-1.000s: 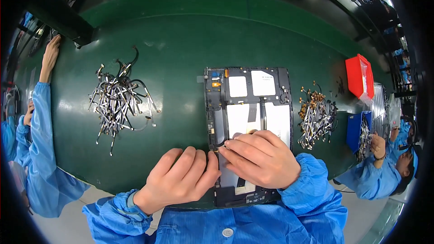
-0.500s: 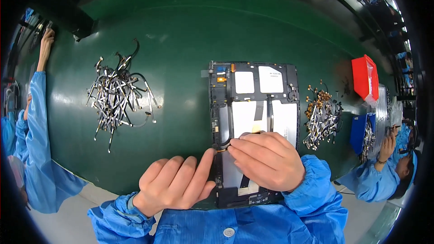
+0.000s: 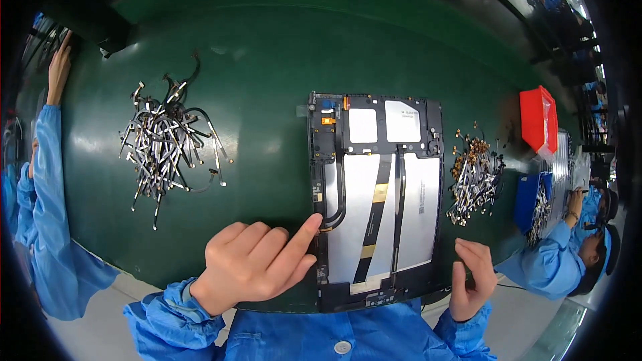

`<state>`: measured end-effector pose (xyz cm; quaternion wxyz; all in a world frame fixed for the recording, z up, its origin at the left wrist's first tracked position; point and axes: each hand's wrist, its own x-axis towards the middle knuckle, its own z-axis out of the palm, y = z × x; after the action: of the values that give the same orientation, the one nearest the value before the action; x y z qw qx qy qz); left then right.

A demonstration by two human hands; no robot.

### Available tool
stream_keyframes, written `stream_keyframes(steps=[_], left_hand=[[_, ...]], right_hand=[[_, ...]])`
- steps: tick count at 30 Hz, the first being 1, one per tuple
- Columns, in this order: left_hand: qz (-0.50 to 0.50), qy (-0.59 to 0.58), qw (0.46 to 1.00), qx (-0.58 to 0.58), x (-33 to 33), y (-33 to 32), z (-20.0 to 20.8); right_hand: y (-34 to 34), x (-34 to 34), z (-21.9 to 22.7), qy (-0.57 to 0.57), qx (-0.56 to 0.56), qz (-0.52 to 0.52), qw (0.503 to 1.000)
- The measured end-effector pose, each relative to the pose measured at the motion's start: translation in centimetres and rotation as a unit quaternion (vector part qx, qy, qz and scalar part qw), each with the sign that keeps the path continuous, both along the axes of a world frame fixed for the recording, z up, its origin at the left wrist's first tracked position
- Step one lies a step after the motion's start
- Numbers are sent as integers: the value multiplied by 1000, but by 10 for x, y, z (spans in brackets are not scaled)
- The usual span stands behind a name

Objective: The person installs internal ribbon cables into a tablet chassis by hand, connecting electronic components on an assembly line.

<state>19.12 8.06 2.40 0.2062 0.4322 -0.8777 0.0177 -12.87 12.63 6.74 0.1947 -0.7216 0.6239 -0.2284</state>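
**One fingertip (image 3: 314, 220) at the black flex cable (image 3: 342, 190)**

My left hand (image 3: 251, 261), index stretched, other fingers curled, grips nothing visible. From that tip the cable bends right, then runs lengthwise away from me over the opened tablet (image 3: 354, 234). My right hand (image 3: 473, 277), half open, apparently empty, hangs farther off, past the right edge.

Red bin (image 3: 530, 120), clear plastic at its near tip, standing on green tabletop (image 3: 267, 93). Blue bin (image 3: 525, 198) on near side of red bin. Silvery ridged tray (image 3: 560, 167) nearer and right of red bin. Dark post (image 3: 93, 15) and co-worker's blue sleeve (image 3: 47, 174), far left of red bin.
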Motion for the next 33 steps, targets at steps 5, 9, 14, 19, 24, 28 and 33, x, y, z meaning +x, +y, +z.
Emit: stream_keyframes(steps=[5,9,14,19,24,28,33], left_hand=[[6,112,986,125,7,0,6],[49,158,978,129,4,3,2],[66,242,939,236,-21,31,2],[76,633,689,345,-30,10,9],[63,681,663,306,-24,-34,-13],[76,683,657,310,-23,-37,-16],[61,664,677,312,-21,-36,-16]], right_hand=[[19,12,-17,-63,53,-65,994],[18,21,-21,-75,87,-59,992],[19,36,-28,-351,91,-95,927],[-38,45,13,-526,226,-164,804],[-123,50,21,-592,196,-82,778],[-220,64,0,-607,156,-30,779],[-336,102,-40,-627,93,-27,773]])
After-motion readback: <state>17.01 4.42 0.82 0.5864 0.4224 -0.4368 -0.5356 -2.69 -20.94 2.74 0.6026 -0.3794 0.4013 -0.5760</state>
